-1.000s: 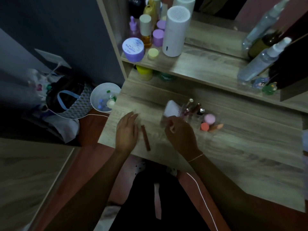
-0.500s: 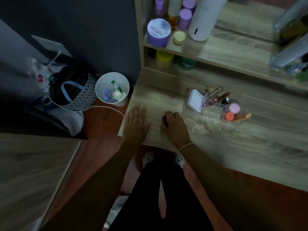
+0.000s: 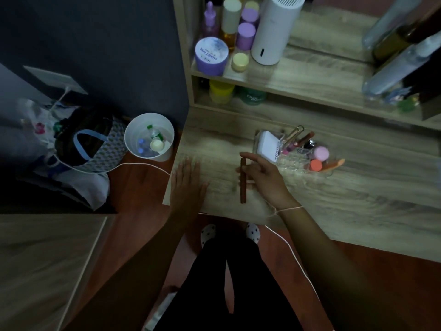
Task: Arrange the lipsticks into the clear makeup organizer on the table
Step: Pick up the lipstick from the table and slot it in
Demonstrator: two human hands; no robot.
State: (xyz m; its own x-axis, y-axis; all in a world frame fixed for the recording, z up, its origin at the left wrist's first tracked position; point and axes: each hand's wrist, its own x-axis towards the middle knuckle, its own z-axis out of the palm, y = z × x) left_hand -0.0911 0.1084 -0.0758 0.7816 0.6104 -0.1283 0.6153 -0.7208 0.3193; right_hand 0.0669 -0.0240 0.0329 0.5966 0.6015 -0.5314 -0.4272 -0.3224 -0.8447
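A slim brown lipstick (image 3: 243, 185) is held upright-ish above the wooden table (image 3: 334, 199) by my right hand (image 3: 261, 174), fingers pinched on its upper part. The clear makeup organizer (image 3: 296, 163) stands just right of that hand, apart from it. It holds a white box (image 3: 268, 145), several lipsticks (image 3: 300, 139) and pink and orange caps (image 3: 318, 158). My left hand (image 3: 188, 185) lies flat on the table near its left front corner, fingers spread, with nothing in it.
A shelf above carries a white cylinder (image 3: 274, 29), purple jar (image 3: 211, 56) and several bottles. On the floor left of the table are a white bin (image 3: 149, 137) and a patterned bag (image 3: 88, 142). A thin white cable (image 3: 143, 164) runs past the table edge.
The lipstick lay on the table between my hands; my right hand came back from the organizer, closed on it and lifted it. My left hand flattened on the table.
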